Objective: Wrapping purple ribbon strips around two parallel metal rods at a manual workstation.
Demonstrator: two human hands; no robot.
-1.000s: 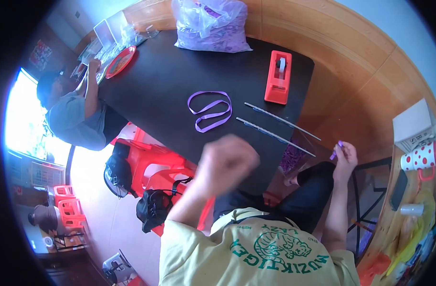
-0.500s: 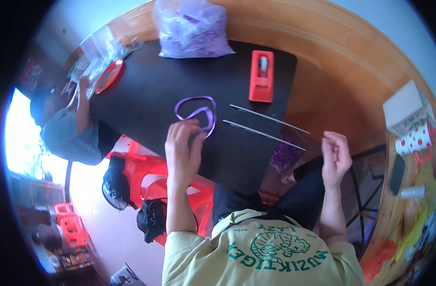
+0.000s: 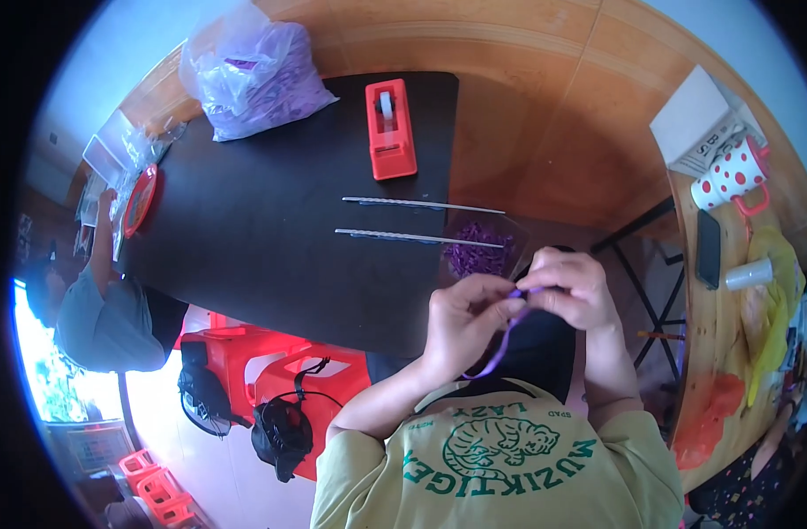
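Observation:
In front of my lap, my left hand (image 3: 463, 324) and my right hand (image 3: 573, 284) meet with fingertips pinched together. Between them is a thin purple ribbon (image 3: 497, 357), gripped by both, with one length hanging below my left fingers. Just beyond, a clear container (image 3: 520, 231) of small purple pieces (image 3: 477, 253) stands by the table edge. Two slim metallic rods lie side by side, a far rod (image 3: 403, 204) and a near rod (image 3: 395, 235), with their right ends reaching over the container.
On the dark table (image 3: 245, 229) are a red tape dispenser (image 3: 405, 161) and a bulging plastic bag (image 3: 271, 88). Another person (image 3: 112, 317) sits at the left by a red plate (image 3: 141, 201). A wooden side table at right bears a dotted mug (image 3: 728, 176) and a phone (image 3: 708, 249).
The purple ribbon has been picked up off the table and brought over my lap. My right hand has come inward and joined my left on it. The view has shifted right.

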